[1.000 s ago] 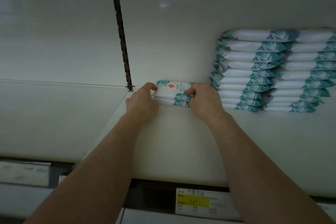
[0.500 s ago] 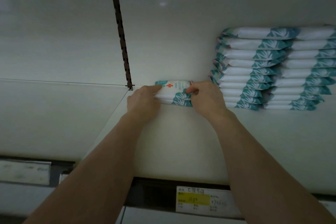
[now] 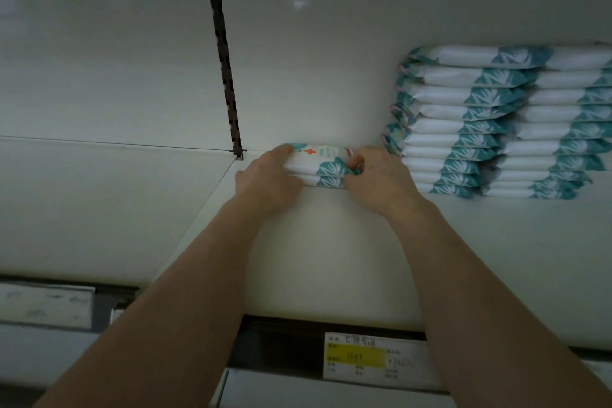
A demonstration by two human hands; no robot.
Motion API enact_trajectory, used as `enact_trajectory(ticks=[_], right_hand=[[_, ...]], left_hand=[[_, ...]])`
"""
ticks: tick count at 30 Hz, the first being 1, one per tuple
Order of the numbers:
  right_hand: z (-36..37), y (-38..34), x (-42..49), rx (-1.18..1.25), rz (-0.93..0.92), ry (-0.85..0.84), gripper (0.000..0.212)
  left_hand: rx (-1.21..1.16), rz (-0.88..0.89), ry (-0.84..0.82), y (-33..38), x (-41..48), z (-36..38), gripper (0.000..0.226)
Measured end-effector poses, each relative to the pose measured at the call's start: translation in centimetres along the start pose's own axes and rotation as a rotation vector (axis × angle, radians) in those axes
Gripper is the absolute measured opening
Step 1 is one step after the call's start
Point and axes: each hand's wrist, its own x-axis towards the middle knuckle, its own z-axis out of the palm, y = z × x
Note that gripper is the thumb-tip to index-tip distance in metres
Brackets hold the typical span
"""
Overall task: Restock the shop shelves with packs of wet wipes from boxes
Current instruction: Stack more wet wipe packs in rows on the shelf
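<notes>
At the back of the shelf [image 3: 331,258], the left hand [image 3: 265,180] and right hand [image 3: 381,180] curl their fingers round either end of a short pile of wipe packs [image 3: 319,165], apparently squaring it against the rear wall to start a column beside the taller stacks [image 3: 463,129].

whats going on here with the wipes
A person is restocking a white shelf with wet wipe packs. The left hand and right hand grip opposite ends of a small stack of two packs, which appears to rest near the back wall. Just to its right stand two taller stacks of the same packs. A price label sits on the shelf's front edge.
</notes>
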Motion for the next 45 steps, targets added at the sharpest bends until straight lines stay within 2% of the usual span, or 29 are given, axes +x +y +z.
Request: enact_trajectory(ticks=[3,6,12,31,36,39,42,45], right_hand=[[0.0,-0.1,0.0,-0.011,0.002,0.005,0.019],[0.1,0.0,0.1,-0.030,0.012,-0.004,0.018],[0.5,0.1,0.2,-0.051,-0.001,-0.022,0.017],[1.4,-0.1,-1.0,-0.168,-0.004,0.065,0.027],[0.5,-0.9,-1.7,-0.184,-0.016,0.122,0.034],[-0.5,-2.3,-2.2,-0.103,-0.088,0.160,0.032],[-1.6,-4.0,-3.5,-0.005,-0.158,0.063,0.029],[-3.2,-5.6,-5.8,0.121,-0.200,0.002,0.027]], left_hand=[[-0.070,-0.059,0.016,0.4,0.0,-0.3,0.057],[-0.029,-0.051,0.039,0.3,0.0,-0.2,0.052],[0.083,-0.002,-0.007,0.2,-0.1,0.2,0.060],[0.155,-0.003,0.055,-0.1,-0.8,0.7,0.057],[0.163,-0.109,0.046,0.2,-1.4,-0.2,0.054],[0.173,-0.184,0.108,0.3,-2.9,-1.7,0.045],[0.129,-0.204,0.201,0.7,-5.6,-3.0,0.050],[-0.024,-0.234,0.256,1.8,-8.9,-4.1,0.053]])
